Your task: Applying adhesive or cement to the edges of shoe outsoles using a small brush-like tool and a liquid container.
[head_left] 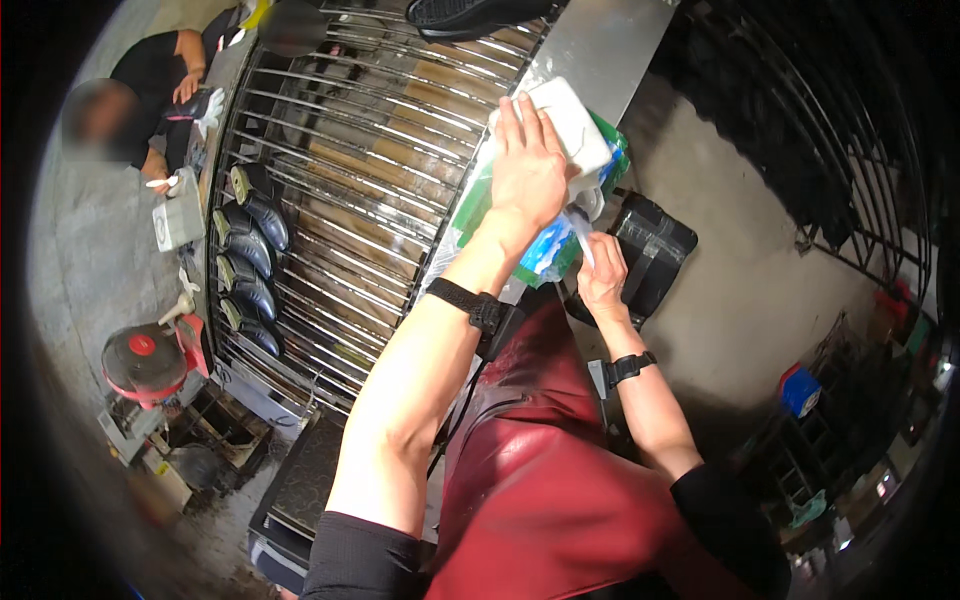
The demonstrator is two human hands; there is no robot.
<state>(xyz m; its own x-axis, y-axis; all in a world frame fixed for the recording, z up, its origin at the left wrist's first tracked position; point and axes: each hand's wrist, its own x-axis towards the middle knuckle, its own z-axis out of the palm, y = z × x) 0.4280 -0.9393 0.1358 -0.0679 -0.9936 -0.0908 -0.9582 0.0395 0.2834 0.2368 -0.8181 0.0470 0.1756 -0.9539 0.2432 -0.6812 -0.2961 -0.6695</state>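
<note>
My left hand lies with stretched fingers over the near left side of a white block-like container with rounded corners. Under the container is a green and blue printed sheet or package, partly covered by clear plastic. Just below and right of it, my right hand is closed on a thin, pale handle-like piece. The upper end of that piece meets a small translucent rounded thing at the container's edge; its exact kind cannot be made out.
A rack of metal rollers runs along my left, with several dark shoes lined up at its far side. A black shoe lies at the top. Across the rack, another person works. A black taped seat stands right.
</note>
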